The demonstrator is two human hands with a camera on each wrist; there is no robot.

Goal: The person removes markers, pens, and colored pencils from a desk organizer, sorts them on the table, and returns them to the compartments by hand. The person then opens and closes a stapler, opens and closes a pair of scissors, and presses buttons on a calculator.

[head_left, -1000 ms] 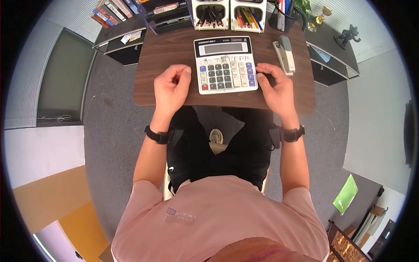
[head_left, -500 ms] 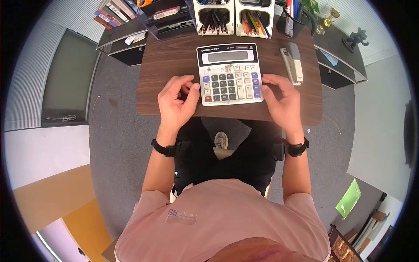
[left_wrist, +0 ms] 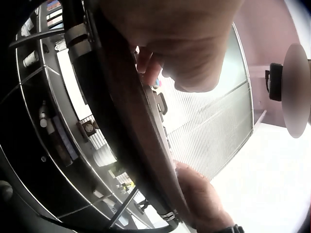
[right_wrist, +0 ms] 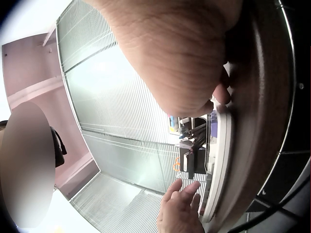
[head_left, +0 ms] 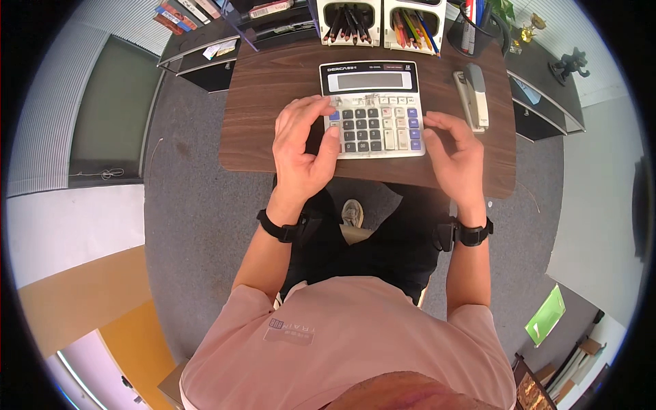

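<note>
In the head view a white desktop calculator point(head_left: 376, 81) lies flat near the desk's front edge. The left hand point(head_left: 304, 150) is at its left side, fingertips over the upper left keys and thumb over the lower left corner, fingers relaxed and slightly bent. Along the right edge rests the right hand point(head_left: 459, 160), its thumb and forefinger beside the blue keys. Whether the fingertips press anything cannot be told. The right wrist view shows the calculator's side point(right_wrist: 221, 160), the right palm point(right_wrist: 170, 53) close up and the left hand point(right_wrist: 180, 213) beyond.
A stapler point(head_left: 473, 99) lies right of the calculator on the brown desk point(head_left: 256, 140). Behind stand white holders with dark pencils point(head_left: 348, 29) and coloured pencils point(head_left: 413, 31), plus a black mesh pen cup point(head_left: 471, 41). A dark organizer is at the back left.
The left hand has moved right, from beside the calculator to over its left keys. The right hand keeps its place at the right edge. The head view has shifted slightly.
</note>
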